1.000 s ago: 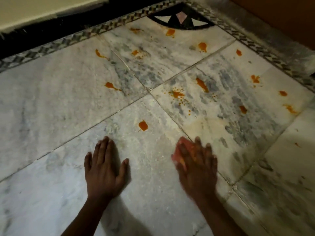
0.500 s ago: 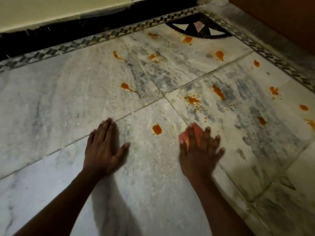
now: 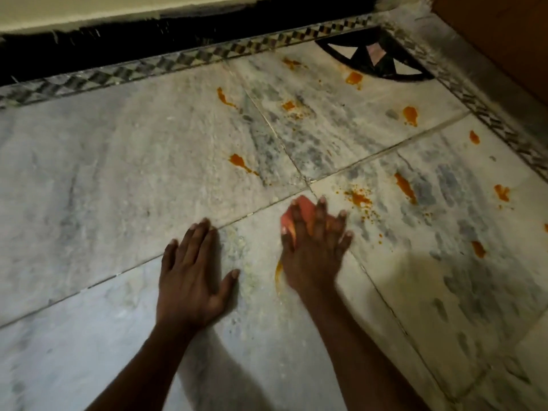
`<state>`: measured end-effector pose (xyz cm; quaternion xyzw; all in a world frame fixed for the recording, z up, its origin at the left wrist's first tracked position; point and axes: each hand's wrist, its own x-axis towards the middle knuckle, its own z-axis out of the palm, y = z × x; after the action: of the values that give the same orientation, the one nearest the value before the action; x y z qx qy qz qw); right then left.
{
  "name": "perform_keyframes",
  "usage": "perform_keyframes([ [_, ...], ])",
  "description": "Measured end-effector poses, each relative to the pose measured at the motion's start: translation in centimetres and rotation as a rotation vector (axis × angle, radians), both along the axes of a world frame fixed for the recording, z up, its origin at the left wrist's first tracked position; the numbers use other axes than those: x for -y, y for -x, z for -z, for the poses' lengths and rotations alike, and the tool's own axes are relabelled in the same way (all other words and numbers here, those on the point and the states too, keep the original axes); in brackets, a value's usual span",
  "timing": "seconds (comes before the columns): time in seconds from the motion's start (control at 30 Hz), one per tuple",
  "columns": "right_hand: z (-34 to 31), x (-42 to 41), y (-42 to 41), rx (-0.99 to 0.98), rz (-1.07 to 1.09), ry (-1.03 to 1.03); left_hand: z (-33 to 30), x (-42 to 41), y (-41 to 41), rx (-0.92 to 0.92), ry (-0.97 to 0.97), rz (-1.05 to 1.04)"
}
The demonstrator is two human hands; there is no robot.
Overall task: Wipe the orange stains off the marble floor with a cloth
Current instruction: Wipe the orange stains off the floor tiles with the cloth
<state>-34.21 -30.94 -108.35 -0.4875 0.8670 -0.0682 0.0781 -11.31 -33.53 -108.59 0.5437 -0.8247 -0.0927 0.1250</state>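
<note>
Marble floor (image 3: 118, 173) has orange stains (image 3: 404, 185) all over. Right hand (image 3: 314, 253) presses the cloth (image 3: 301, 210) down with flat fingers (image 3: 321, 215); left hand (image 3: 192, 277) rests flat, fingers spread.

One view, worn on the head. Looks forward and steeply down onto the marble floor (image 3: 118, 173), wide-angled, from close above. Takes in both forearms (image 3: 142, 366) entering at the bottom edge, with the left hand (image 3: 192, 277) and right hand (image 3: 314, 253) near the middle. Faces toward a room corner: patterned border strip (image 3: 178, 62) and dark skirting (image 3: 148, 37) across the top, brown panel (image 3: 504, 31) at upper right. Set askew to the tile joints (image 3: 385, 149), seen running diagonally.
</note>
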Motion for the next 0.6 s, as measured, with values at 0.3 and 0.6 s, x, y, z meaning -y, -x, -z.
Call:
perform_keyframes([
  [0.3, -1.6, -7.0, 2.2, -0.05, -0.082, -0.173, -0.7, -0.1, -0.1, 0.03, -0.079, 0.005],
  [0.6, -1.7, -6.6, -3.9, -0.06, -0.541, -0.11, -0.4, 0.2, -0.1, -0.004, -0.067, 0.001],
])
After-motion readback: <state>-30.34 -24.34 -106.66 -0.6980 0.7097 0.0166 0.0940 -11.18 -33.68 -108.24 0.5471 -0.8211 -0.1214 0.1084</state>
